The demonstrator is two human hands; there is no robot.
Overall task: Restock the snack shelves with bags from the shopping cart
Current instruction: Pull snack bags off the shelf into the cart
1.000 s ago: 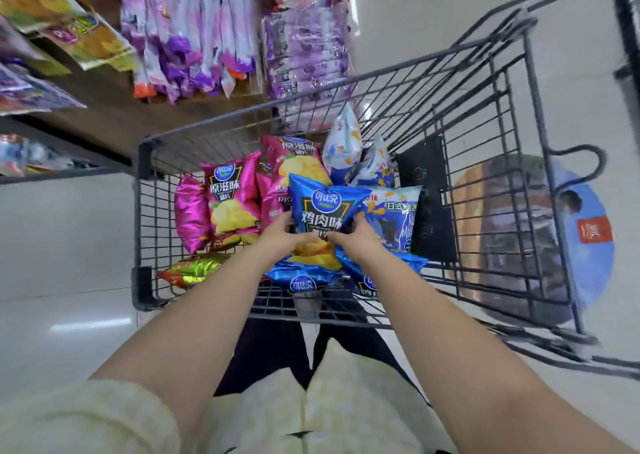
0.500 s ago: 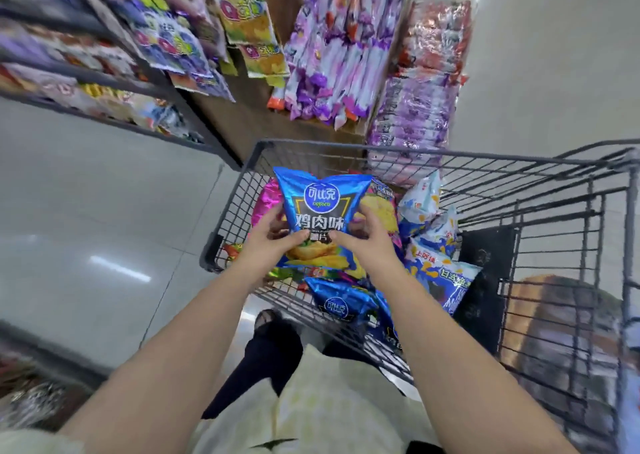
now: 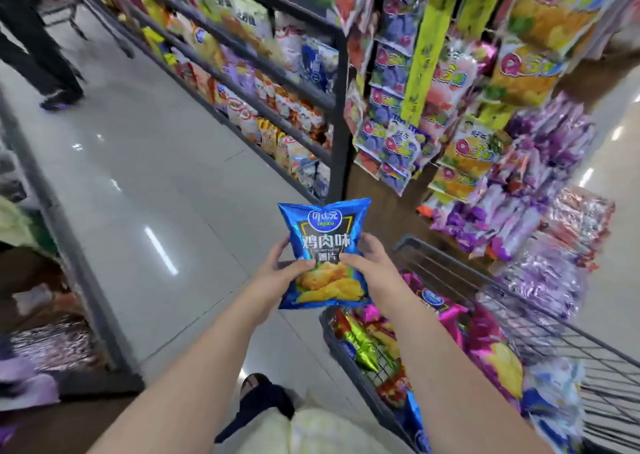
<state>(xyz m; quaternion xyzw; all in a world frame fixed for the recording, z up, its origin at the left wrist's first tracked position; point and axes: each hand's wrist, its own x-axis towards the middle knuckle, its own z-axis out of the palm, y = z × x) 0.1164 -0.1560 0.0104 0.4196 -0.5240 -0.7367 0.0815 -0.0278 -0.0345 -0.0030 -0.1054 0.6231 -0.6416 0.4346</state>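
Now that the glossy blue foil chip bag has cleared the rim of the grey wire shopping cart, left hand and right hand pinching its sides, shelving likely follows.

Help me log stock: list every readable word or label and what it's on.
"鸡肉味": glossy blue foil chip bag, held by left hand and right hand.
"薯片": same bag, below.
"Q": hanging yellow and purple snack packs; rest blurred.
Bag's oval logo, shelf packs, cart packs: too blurred.
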